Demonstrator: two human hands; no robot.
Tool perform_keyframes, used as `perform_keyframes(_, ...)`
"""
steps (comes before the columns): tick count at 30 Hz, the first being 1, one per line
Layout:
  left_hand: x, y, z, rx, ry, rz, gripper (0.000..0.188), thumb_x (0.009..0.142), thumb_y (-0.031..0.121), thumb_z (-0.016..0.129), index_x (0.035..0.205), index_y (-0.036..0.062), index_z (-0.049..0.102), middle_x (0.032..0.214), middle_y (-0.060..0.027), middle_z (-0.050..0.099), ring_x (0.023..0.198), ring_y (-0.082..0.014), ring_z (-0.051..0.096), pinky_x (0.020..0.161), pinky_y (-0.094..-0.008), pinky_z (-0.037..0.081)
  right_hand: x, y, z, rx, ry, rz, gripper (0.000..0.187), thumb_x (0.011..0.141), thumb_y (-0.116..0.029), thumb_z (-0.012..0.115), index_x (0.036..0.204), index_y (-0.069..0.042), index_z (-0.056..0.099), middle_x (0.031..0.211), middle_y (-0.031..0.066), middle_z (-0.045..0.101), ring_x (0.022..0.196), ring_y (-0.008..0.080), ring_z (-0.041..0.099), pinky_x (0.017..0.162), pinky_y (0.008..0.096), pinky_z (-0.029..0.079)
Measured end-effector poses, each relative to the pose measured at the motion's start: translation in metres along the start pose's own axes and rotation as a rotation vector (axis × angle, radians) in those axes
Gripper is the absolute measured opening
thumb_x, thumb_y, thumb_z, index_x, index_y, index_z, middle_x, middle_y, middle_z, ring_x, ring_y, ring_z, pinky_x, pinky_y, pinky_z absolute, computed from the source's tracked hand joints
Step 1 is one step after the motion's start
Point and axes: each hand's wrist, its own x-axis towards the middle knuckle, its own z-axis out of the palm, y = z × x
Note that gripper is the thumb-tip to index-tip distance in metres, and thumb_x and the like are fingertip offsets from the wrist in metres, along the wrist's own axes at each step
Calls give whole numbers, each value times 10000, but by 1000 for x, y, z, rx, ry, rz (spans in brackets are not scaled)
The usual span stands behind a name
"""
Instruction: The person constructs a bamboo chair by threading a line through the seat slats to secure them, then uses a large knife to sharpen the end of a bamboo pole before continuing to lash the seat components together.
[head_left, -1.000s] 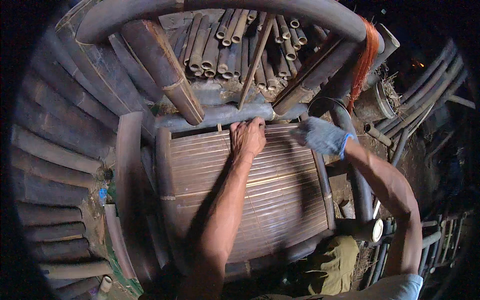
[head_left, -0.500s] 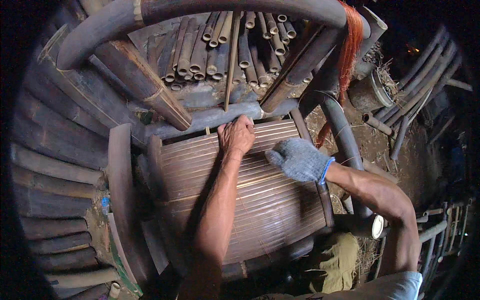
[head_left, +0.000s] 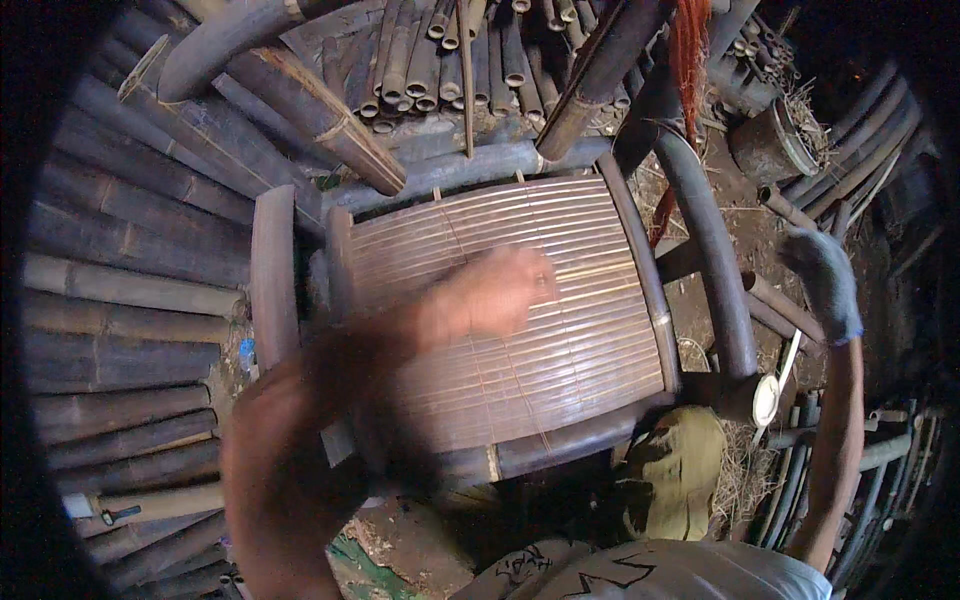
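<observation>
A bamboo seat of narrow slats (head_left: 590,340) lies across a bamboo chair frame, with thin cords running across the slats. Over its middle is my bare left hand (head_left: 500,290), blurred by motion; its fingers look curled, but whether they hold anything is unclear. Away to the right of the seat, my right hand (head_left: 822,280) wears a grey knitted glove, near a short bamboo tube (head_left: 785,207). Its fingers are too dim and smeared to read. Close by that hand, a pale thin strip (head_left: 789,365) slants downward beside the frame's cut bamboo end (head_left: 766,400).
Cut bamboo tubes (head_left: 430,75) are stacked beyond the chair. Dark bamboo poles (head_left: 130,330) line the left side. Orange-red cords (head_left: 690,70) hang at the frame's far right, near a bucket (head_left: 775,145). Thick frame posts (head_left: 710,260) rise round the seat.
My left hand has left the seat's far edge and come nearer, over the middle slats. My gloved right hand has swung off the seat to the right. The view has shifted too.
</observation>
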Motion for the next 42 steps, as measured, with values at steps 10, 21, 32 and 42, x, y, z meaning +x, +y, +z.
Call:
perform_keyframes(10, -65, 99, 72, -55, 47, 198, 179, 843, 201, 581, 972, 88, 632, 1033, -75, 577, 1041, -257, 555, 993, -427, 387, -181, -69, 128, -915, 452, -520, 650, 821, -1, 570, 1439, 3, 370, 1435, 184, 440, 1346, 294, 401, 1138, 391, 269)
perform_keyframes(21, -75, 13, -103, 101, 924, -385, 75, 837, 131, 614, 853, 59, 618, 864, -135, 643, 825, -351, 640, 704, -445, 527, -67, -77, 269, 101, -128, -58, 285, 905, -309, 678, 1027, -52, 662, 796, 8, 611, 598, 101, 553, 486, 273, 475)
perform_keyframes(32, -70, -141, -11, -103, 262, -1047, 423, 957, 339, 448, 1014, 11, 709, 1093, -218, 663, 1034, -422, 627, 919, -488, 493, 114, -1, 412, -919, 213, -385, 223, 872, -207, 534, 962, -103, 710, 900, 176, 701, 872, 371, 679, 763, 460, 538)
perform_keyframes(42, -62, -160, -6, -146, 93, -1118, 449, 931, 329, 392, 1174, 66, 664, 1270, -184, 604, 1199, -353, 569, 1021, -481, 434, 147, 12, 520, -919, -197, -323, 233, 810, -215, 611, 936, -67, 739, 963, 215, 698, 906, 374, 687, 770, 446, 555)
